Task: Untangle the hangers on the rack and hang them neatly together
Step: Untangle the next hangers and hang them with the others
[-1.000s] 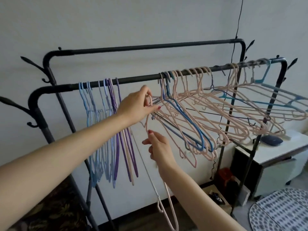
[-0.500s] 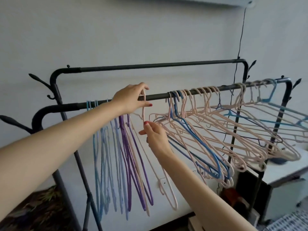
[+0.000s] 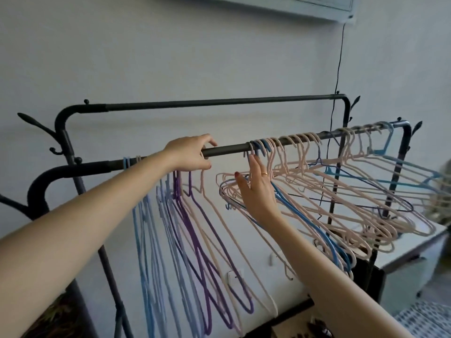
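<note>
Item: black clothes rack [image 3: 288,145], two rails, the front rail carrying all hangers.

Left hand [image 3: 189,154]: placed over the front rail at about 10 o'clock from frame centre; fingers [image 3: 207,142] curled over the bar at the hook of a pink hanger [image 3: 214,215]. Whether the hook itself is pinched cannot be told.

Right hand [image 3: 256,189]: raised just at 3 o'clock of the left hand, fingers straight and spread, tips touching the hooks of the tangled hangers [image 3: 341,206]; nothing is gripped. A ring is worn on one finger.

Sorted hangers [image 3: 170,240]: blue, purple and pink, hung straight down at 7 o'clock beneath the left hand.

Tangled hangers: pink and blue, splayed sideways toward 3 o'clock along the rail.

Surroundings: white bench [image 3: 415,250] at 4 o'clock; black cable [image 3: 338,69] against the wall.
</note>
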